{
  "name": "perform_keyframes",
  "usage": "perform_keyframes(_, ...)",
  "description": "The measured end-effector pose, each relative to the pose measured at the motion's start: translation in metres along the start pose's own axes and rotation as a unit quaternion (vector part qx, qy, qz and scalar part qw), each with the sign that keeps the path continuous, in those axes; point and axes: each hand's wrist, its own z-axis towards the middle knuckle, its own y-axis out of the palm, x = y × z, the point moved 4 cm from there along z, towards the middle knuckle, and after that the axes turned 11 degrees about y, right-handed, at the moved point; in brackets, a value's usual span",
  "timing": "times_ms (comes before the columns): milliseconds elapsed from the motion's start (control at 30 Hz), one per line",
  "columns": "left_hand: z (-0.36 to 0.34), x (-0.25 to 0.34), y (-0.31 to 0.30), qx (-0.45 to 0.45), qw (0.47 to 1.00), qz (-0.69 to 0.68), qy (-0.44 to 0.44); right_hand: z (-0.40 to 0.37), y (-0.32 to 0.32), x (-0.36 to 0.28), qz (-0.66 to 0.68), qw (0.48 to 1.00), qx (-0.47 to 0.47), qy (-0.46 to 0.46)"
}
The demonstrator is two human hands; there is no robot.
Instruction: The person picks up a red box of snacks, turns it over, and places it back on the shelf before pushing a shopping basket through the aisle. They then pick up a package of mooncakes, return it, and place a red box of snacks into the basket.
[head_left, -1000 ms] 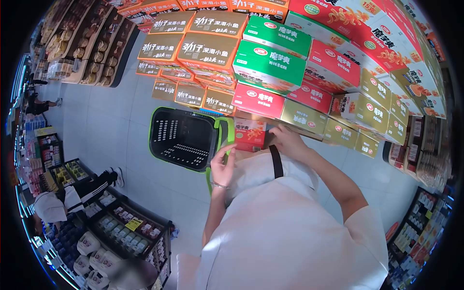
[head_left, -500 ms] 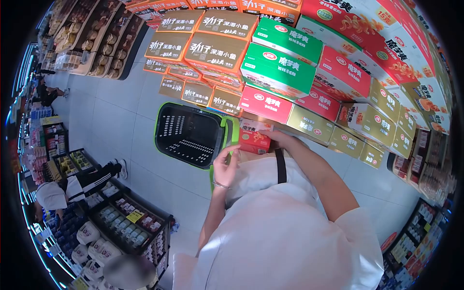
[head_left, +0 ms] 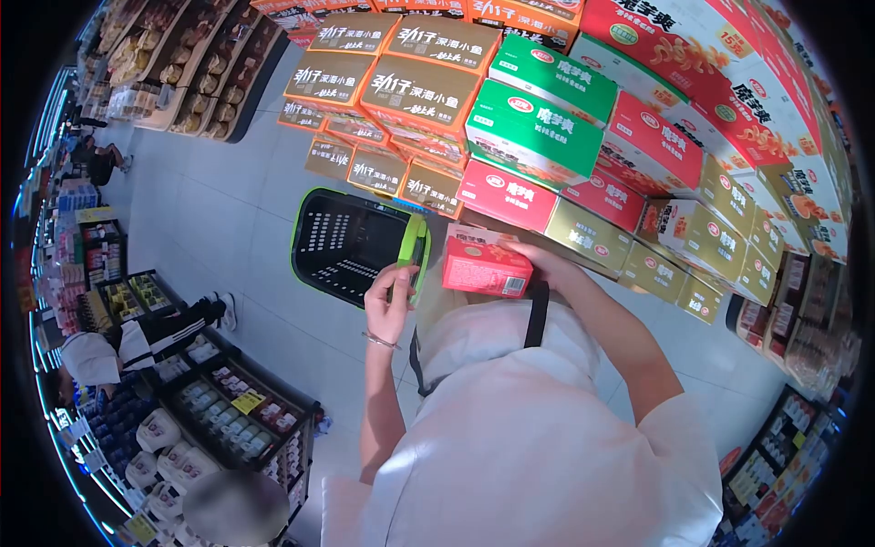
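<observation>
My right hand (head_left: 540,263) grips a red snack box (head_left: 488,271) by its right end, in front of my waist. The box's printed side with a barcode faces up towards me. My left hand (head_left: 390,296) has its fingers curled at the bright green handle (head_left: 416,257) of a shopping basket; part of the grip is hidden. The black basket (head_left: 351,292) with its green rim stands on the floor to the left of the red box. Its slotted inside shows no goods.
Stacked snack boxes rise ahead: brown ones (head_left: 424,87), green ones (head_left: 533,128) and red ones (head_left: 506,193), with gold ones (head_left: 588,239) lower right. Packed shelves (head_left: 241,401) stand at the left. A person in a white top (head_left: 91,360) is beside them. Tiled floor (head_left: 228,201) lies between.
My left hand has moved left, and the basket handle has swung left towards the basket's rim. The red box has come slightly nearer and tilted, showing more of its printed side.
</observation>
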Motion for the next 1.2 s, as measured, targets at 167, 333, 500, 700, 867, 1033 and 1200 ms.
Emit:
perform_keyframes(167, 0.009, 0.006, -0.013, -0.027, 0.999, 0.016, -0.028, -0.065, 0.033, -0.002, -0.015, 0.999, -0.032, -0.012)
perform_keyframes(333, 0.000, -0.010, -0.009, -0.071, 0.984, -0.111, -0.123, -0.092, 0.056, -0.003, -0.108, 0.973, 0.009, -0.203)
perform_keyframes(500, -0.017, 0.008, 0.014, -0.157, 0.952, -0.164, -0.205, -0.110, 0.087, -0.013, -0.101, 0.930, 0.014, -0.353)
perform_keyframes(700, -0.039, -0.012, 0.019, -0.105, 0.926, -0.338, -0.134, -0.122, 0.108, -0.020, -0.175, 0.894, 0.045, -0.409)
perform_keyframes(867, -0.041, 0.012, 0.024, -0.090, 0.954, -0.256, -0.130, -0.129, 0.117, -0.017, -0.283, 0.867, 0.103, -0.398)
perform_keyframes(1033, -0.050, 0.006, 0.030, -0.017, 0.929, -0.330, -0.165, -0.164, 0.115, -0.037, -0.310, 0.741, 0.221, -0.553)
perform_keyframes(1200, -0.052, 0.007, 0.032, -0.008, 0.926, -0.340, -0.166, -0.327, 0.135, -0.035, -0.149, 0.429, 0.223, -0.863)
